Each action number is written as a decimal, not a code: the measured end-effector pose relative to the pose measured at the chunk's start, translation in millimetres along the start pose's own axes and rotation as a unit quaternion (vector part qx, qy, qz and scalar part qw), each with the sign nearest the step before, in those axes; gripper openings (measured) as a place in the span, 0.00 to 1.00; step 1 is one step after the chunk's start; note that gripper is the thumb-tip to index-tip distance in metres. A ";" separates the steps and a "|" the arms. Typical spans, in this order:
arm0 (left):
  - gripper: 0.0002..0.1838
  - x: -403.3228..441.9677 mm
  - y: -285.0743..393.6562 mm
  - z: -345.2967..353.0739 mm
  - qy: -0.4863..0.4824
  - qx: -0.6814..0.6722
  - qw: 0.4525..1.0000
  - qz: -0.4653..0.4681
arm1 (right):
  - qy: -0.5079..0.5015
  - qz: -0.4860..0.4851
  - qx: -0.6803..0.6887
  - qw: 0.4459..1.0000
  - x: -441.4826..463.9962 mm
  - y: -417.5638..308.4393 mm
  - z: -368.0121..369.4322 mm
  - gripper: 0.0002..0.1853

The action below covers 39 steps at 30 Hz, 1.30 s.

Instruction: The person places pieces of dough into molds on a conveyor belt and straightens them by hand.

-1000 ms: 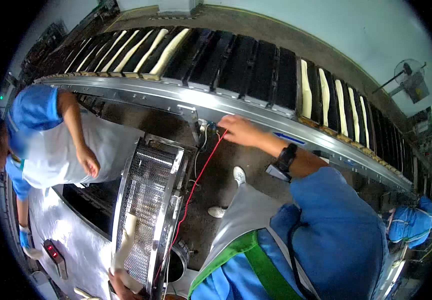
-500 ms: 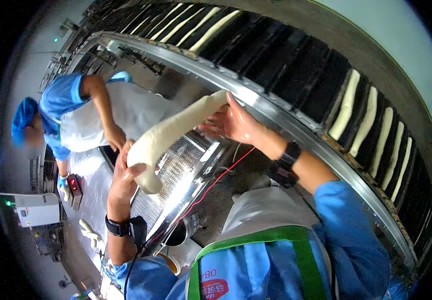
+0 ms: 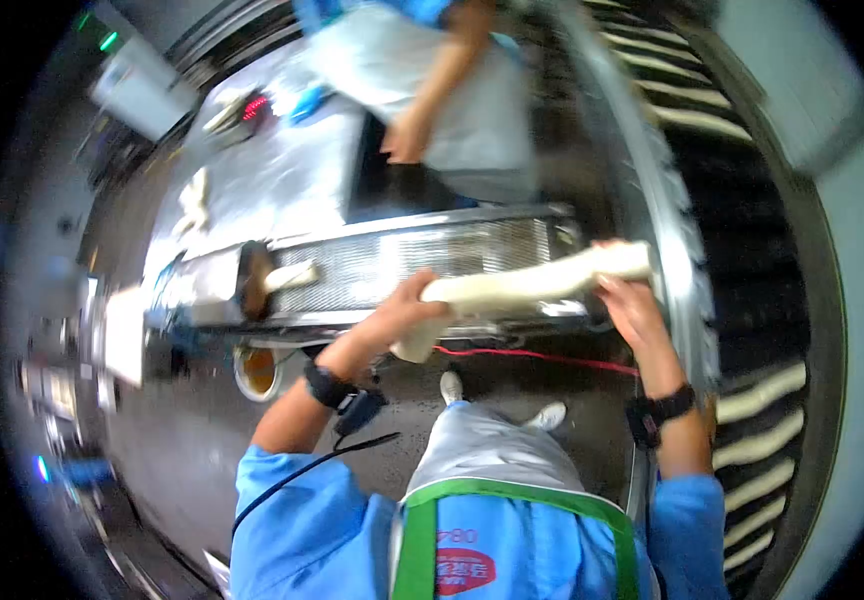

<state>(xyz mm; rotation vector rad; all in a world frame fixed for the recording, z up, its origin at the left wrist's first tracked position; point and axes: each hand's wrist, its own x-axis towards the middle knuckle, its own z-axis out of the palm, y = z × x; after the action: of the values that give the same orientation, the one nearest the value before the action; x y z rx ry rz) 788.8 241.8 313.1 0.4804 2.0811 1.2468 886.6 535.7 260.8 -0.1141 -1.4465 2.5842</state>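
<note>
Left fingers [image 3: 417, 287], right fingers [image 3: 616, 291], both around dough [image 3: 522, 289], ends jutting beyond

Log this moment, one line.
Left hand: gripping long pale dough strip; right hand: near its right end; state: aloft; beyond: silver metal mesh belt

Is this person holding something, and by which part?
Yes, a long pale dough strip: the left hand holds it near one end, which droops past the grip; the right hand near the other.

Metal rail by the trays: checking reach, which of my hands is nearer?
Right: your right hand is close to the rail; your left hand holds the dough farther away.
</note>
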 end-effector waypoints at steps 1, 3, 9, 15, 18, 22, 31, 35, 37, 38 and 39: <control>0.16 -6.8 -21.3 -9.5 -0.011 -0.133 0.991 0.009 | -0.007 0.004 -0.013 1.000 6.0 7.7 14.4 0.22; 0.15 -22.4 -45.4 -29.7 0.048 -0.161 0.986 0.016 | -0.002 0.034 -0.008 0.999 19.8 16.5 55.3 0.23; 0.16 -52.1 -96.0 -95.4 0.137 -0.205 0.969 -0.030 | -0.019 0.144 0.042 0.989 82.1 84.0 125.7 0.17; 0.19 -56.0 -115.0 -183.6 0.177 -0.172 0.968 -0.044 | 0.000 0.226 -0.005 0.974 124.9 152.4 171.5 0.14; 0.18 -23.0 -124.5 -235.6 0.208 0.048 0.977 0.003 | 0.014 0.176 -0.028 0.984 153.1 163.9 201.5 0.12; 0.20 27.8 -141.7 -310.1 0.311 0.298 0.902 0.030 | -0.031 0.132 -0.032 0.990 209.6 181.6 251.1 0.13; 0.25 57.5 -207.3 -310.6 0.193 0.531 0.825 0.005 | -0.144 -0.102 -0.493 0.852 268.7 240.3 222.6 0.21; 0.26 9.6 -244.8 -255.8 -0.033 0.544 0.838 -0.028 | -0.175 0.025 -0.531 0.829 187.8 217.3 157.1 0.18; 0.22 4.3 -252.4 -244.7 0.056 0.547 0.835 0.013 | -0.121 0.094 -0.535 0.831 138.1 186.2 131.3 0.18; 0.18 4.6 -254.7 -241.6 0.088 0.555 0.826 0.031 | -0.096 0.094 -0.535 0.834 121.3 183.3 116.7 0.18; 0.17 5.6 -253.3 -241.3 0.082 0.532 0.839 0.082 | -0.073 0.094 -0.529 0.840 92.3 177.0 93.2 0.17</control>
<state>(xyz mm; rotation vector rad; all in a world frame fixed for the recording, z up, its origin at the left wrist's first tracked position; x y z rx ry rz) 622.0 -29.8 168.8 1.0641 2.7983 0.0547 761.0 384.8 160.9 -0.2001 -2.8507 1.5828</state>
